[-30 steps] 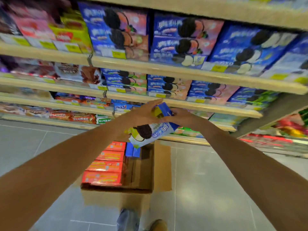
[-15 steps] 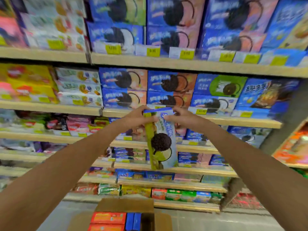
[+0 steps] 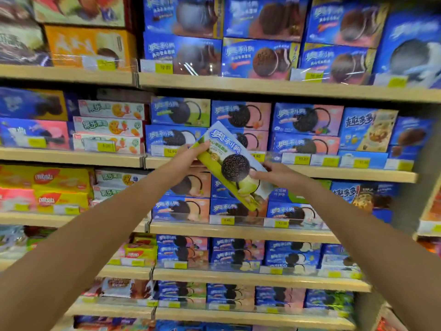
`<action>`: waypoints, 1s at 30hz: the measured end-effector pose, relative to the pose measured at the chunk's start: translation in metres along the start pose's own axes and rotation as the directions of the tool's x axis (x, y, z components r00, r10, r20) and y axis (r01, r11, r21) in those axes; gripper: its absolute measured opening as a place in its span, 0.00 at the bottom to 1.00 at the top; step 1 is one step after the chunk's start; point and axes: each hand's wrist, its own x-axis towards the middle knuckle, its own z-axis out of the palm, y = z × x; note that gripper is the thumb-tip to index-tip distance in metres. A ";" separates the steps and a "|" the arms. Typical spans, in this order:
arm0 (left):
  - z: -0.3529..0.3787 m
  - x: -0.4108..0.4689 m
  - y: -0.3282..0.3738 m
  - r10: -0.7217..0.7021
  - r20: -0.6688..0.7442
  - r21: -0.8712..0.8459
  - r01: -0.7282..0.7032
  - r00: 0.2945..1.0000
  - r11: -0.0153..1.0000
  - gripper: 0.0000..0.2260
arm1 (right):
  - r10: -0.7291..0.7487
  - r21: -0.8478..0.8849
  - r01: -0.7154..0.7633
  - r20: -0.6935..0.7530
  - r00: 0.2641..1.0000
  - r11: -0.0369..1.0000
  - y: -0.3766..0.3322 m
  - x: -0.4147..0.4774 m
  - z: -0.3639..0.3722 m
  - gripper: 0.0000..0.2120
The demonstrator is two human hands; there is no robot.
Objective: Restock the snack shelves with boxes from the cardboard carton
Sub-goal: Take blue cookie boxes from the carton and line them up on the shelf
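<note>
Both hands are holding one cookie box point(image 3: 228, 161) in the air, just in front of the shelves. It's tilted, top end up-left, bottom end down-right. The carton isn't in view.

Left hand point(image 3: 188, 158) is gripping the green side edge near the top. Right hand point(image 3: 274, 173) is pinching the lower right edge, thumb on the front face by the cookie print. Both sets of fingers are clamped on the box.

My read: the box is going onto a shelf. Two matching green-cream boxes point(image 3: 180, 112) are sitting stacked just up-left of it, so that's the likely slot. Can't tell if there's a free gap on top or behind.

Doing it well:
- level the box to landscape, print facing out
- lift it over the clear front rail with the price tags point(image 3: 171, 151), not into it
- watch clearance under the upper shelf board point(image 3: 262, 86); it's looking tight
- square it to the stack before letting go

Surroundings: light wood-look shelf boards point(image 3: 71, 157), yellow tags along the fronts, every tier packed with snack boxes. The frame edges are blurring.
</note>
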 end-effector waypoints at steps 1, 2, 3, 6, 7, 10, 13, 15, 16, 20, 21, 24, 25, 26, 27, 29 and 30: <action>-0.005 0.003 0.007 0.017 -0.014 -0.027 -0.017 1.000 0.999 0.16 | 0.000 -0.006 -0.001 -0.026 1.000 1.000 -0.005 0.005 -0.003 0.24; -0.009 0.005 0.011 0.024 -0.030 -0.059 -0.026 0.999 0.998 0.13 | 0.014 -0.001 -0.014 -0.061 0.998 1.000 -0.010 0.009 -0.005 0.27; -0.013 0.007 0.014 0.025 -0.051 -0.101 -0.030 0.998 0.994 0.11 | 0.030 0.009 -0.029 -0.100 0.995 1.000 -0.014 0.013 -0.006 0.31; -0.031 0.016 0.025 0.025 -0.095 -0.224 -0.046 0.995 0.974 0.10 | 0.068 0.116 -0.045 -0.206 0.976 0.992 -0.031 0.028 -0.005 0.38; -0.035 0.018 0.026 0.019 -0.107 -0.269 -0.047 0.994 0.962 0.10 | 0.077 0.178 -0.039 -0.213 0.974 0.983 -0.035 0.031 -0.005 0.37; -0.054 0.029 0.026 0.011 -0.120 -0.423 -0.061 0.993 0.904 0.09 | 0.068 0.283 -0.003 -0.222 0.973 0.959 -0.049 0.050 0.002 0.32; -0.067 0.041 0.025 0.009 -0.163 -0.465 -0.085 0.987 0.881 0.10 | 0.029 0.329 0.065 -0.276 0.961 0.942 -0.065 0.070 0.012 0.22; -0.074 0.051 0.024 0.039 -0.191 -0.453 -0.123 0.981 0.883 0.14 | 0.018 0.283 0.083 -0.336 0.942 0.956 -0.073 0.082 0.016 0.17; -0.078 0.057 0.023 0.048 -0.206 -0.455 -0.140 0.977 0.879 0.18 | 0.015 0.266 0.084 -0.350 0.937 0.960 -0.076 0.087 0.018 0.18; -0.100 0.079 0.025 0.085 -0.239 -0.302 -0.157 0.967 0.940 0.19 | -0.023 0.251 0.132 -0.396 0.918 0.959 -0.086 0.114 0.021 0.21; -0.105 0.085 0.026 0.085 -0.248 -0.217 -0.141 0.965 0.966 0.20 | -0.037 0.247 0.147 -0.401 0.915 0.958 -0.088 0.124 0.021 0.21; -0.117 0.104 0.024 0.136 -0.289 0.049 -0.127 0.948 0.991 0.23 | -0.059 0.244 0.174 -0.416 0.908 0.954 -0.094 0.149 0.023 0.20; -0.120 0.109 0.024 0.167 -0.295 0.124 -0.136 0.941 0.983 0.22 | -0.057 0.244 0.173 -0.421 0.905 0.954 -0.096 0.157 0.024 0.20; -0.122 0.114 0.022 0.194 -0.308 0.200 -0.136 0.931 0.970 0.23 | -0.056 0.244 0.174 -0.427 0.902 0.954 -0.096 0.163 0.024 0.19; -0.126 0.120 0.022 0.223 -0.327 0.268 -0.136 0.918 0.954 0.23 | -0.053 0.256 0.175 -0.424 0.904 0.950 -0.097 0.172 0.026 0.18; -0.132 0.131 0.019 0.273 -0.361 0.360 -0.137 0.892 0.923 0.21 | -0.061 0.268 0.189 -0.423 0.904 0.945 -0.100 0.185 0.031 0.17; -0.135 0.136 0.017 0.282 -0.375 0.395 -0.123 0.883 0.910 0.19 | -0.071 0.268 0.201 -0.427 0.902 0.942 -0.101 0.190 0.033 0.18</action>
